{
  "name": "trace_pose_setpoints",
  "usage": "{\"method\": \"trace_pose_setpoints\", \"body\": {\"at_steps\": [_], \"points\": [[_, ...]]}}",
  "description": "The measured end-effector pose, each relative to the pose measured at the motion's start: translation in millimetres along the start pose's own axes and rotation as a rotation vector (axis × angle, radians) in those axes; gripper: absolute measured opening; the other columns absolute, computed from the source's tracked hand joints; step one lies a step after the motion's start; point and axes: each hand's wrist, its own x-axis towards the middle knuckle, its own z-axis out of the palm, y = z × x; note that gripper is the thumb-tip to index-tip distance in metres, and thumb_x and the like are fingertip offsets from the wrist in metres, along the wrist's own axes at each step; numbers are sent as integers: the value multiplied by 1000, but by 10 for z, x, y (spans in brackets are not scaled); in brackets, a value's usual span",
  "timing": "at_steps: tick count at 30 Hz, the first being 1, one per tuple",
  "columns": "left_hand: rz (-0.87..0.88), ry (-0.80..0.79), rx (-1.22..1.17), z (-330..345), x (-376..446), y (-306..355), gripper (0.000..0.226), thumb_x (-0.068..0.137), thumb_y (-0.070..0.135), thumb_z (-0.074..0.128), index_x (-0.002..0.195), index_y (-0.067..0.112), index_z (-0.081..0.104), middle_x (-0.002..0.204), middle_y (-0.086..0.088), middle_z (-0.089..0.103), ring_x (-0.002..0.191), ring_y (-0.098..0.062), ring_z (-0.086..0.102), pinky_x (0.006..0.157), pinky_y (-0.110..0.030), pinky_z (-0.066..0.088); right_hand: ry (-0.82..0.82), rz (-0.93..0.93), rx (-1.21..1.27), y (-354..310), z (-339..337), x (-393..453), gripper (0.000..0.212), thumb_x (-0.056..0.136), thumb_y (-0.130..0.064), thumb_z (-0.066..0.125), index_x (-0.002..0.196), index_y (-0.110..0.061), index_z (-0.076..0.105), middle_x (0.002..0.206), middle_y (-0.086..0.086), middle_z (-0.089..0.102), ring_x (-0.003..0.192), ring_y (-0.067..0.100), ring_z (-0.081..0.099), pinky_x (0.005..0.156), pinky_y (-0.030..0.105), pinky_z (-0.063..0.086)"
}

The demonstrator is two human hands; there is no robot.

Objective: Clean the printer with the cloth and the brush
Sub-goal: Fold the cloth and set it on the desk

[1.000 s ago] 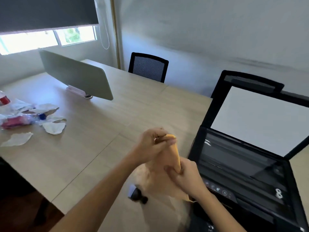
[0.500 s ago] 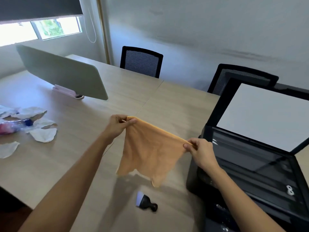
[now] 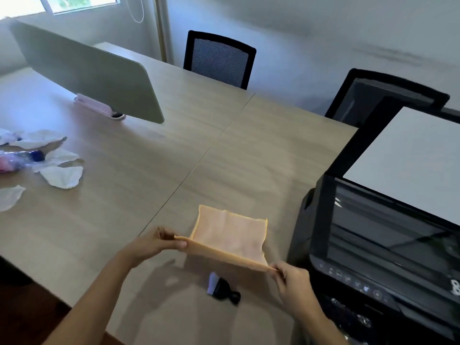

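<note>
An orange cloth (image 3: pixel 230 237) is stretched out between my two hands above the wooden table (image 3: pixel 124 195). My left hand (image 3: pixel 159 245) pinches its left corner and my right hand (image 3: pixel 291 277) pinches its right corner, with the far edge flipped away from me. Below the cloth, a small black brush (image 3: pixel 221 290) with pale bristles lies on the table. The black printer (image 3: pixel 373 245) stands at the right with its scanner lid (image 3: pixel 410 160) raised, showing the white underside and the dark glass.
A grey-green desk divider (image 3: pixel 84 70) stands on the table at the left rear. Crumpled white tissues (image 3: pixel 62 175) and a plastic bottle (image 3: pixel 20 160) lie at the far left. Two black mesh chairs (image 3: pixel 219 58) stand behind the table against the wall.
The bunched cloth was opened out between my hands, then lowered and swung flat with its far edge flipping away. The view tilted down toward the table.
</note>
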Motion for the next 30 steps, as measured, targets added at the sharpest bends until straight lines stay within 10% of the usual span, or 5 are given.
{"method": "trace_pose_setpoints", "body": {"at_steps": [9,13,17,23,30], "points": [[4,192,62,162,806,91,13,74,11,78,71,12,65,52,12,61,52,5,54,57,-21,44,51,262,-72,-23,237,793,19,90,-5,44,83,-13,59,76,10,59,71,29,59,63,36,43],[-78,494,582,421,1061,-57,83,77,26,74,147,9,33,140,-19,45,125,-34,50,104,-43,40,66,440,-109,105,511,1024,38,94,-13,46,130,-5,39,117,21,55,105,38,57,85,43,48],[128,289,1109,896,1011,-536,63,87,50,43,140,15,38,145,-18,49,129,-38,52,94,-55,52,-28,651,-104,193,717,866,39,88,-28,58,116,-5,45,125,17,53,115,34,52,85,39,45],[-32,88,1308,963,860,-921,72,83,62,36,143,23,36,152,-9,42,147,-24,-1,116,-49,-18,-28,660,-95,259,816,845,28,80,-30,58,96,-7,63,111,18,63,107,35,56,83,35,46],[-234,270,-64,809,890,-200,62,90,59,43,125,10,59,125,-2,62,111,-19,59,110,-38,37,185,335,218,-412,787,918,8,78,-20,58,75,-16,52,78,4,64,77,26,58,64,32,36]]}}
